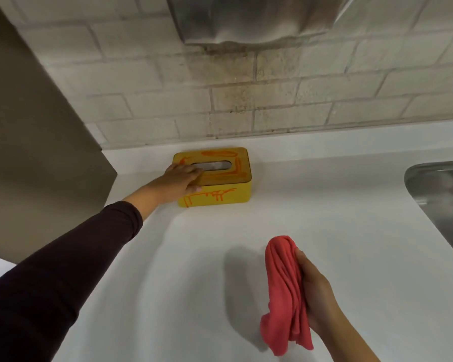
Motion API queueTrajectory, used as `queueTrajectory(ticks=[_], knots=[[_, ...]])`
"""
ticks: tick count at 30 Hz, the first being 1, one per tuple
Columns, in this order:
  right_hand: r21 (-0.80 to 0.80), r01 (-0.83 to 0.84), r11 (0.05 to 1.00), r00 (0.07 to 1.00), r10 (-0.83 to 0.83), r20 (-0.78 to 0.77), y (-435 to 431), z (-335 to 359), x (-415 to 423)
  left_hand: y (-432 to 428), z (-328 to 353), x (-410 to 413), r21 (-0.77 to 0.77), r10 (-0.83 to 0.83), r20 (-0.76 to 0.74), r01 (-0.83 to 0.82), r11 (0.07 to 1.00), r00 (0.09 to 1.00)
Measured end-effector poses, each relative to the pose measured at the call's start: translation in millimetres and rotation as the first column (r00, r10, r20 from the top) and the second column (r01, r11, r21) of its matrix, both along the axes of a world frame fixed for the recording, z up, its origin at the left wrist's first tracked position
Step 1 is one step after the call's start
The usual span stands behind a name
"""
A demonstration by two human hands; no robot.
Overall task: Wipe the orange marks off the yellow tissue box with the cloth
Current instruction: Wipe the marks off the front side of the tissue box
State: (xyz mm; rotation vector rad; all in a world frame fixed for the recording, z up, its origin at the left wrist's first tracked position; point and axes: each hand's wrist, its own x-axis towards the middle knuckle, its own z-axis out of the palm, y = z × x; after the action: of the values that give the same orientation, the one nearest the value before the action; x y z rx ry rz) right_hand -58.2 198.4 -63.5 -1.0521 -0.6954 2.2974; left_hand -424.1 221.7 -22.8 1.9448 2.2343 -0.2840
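Note:
A yellow tissue box [224, 194] stands on the white counter near the back wall. Orange marks [234, 173] run along its lid and across its front face. My left hand [179, 180] grips the box's left end, fingers over the lid by the slot and thumb on the front face. A bunched pinkish-red cloth [283, 293] hangs in my right hand [315, 291], held above the counter well in front of the box and to its right. The cloth does not touch the box.
The white counter [168, 270] stretches in front of the box. A steel sink [439, 194] sits at the right edge. A tall grey-brown panel [32, 142] stands on the left. A metal hood [251, 19] hangs above, against the tiled wall [311, 95].

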Motion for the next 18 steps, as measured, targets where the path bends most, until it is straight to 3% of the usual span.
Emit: queueTrajectory(ticks=[3, 6, 13, 18], knots=[[0.018, -0.005, 1.000, 0.998, 0.003, 0.067, -3, 2, 2, -1, 0, 2, 0.022, -0.017, -0.013, 0.018, 1.000, 1.000], [-0.053, 0.007, 0.999, 1.000, -0.005, 0.027, -6, 5, 6, -8, -3, 7, 0.044, -0.015, -0.006, 0.016, 0.999, 1.000], [0.000, 0.142, 0.990, 0.990, -0.142, 0.018, -20, 1, 30, -53, -8, 48, 0.242, -0.049, 0.115, 0.020, 0.970, 0.992], [0.015, 0.209, 0.978, 0.977, -0.210, 0.024, -35, 5, 47, -95, -4, 94, 0.280, -0.048, 0.227, -0.018, 0.960, 0.973]])
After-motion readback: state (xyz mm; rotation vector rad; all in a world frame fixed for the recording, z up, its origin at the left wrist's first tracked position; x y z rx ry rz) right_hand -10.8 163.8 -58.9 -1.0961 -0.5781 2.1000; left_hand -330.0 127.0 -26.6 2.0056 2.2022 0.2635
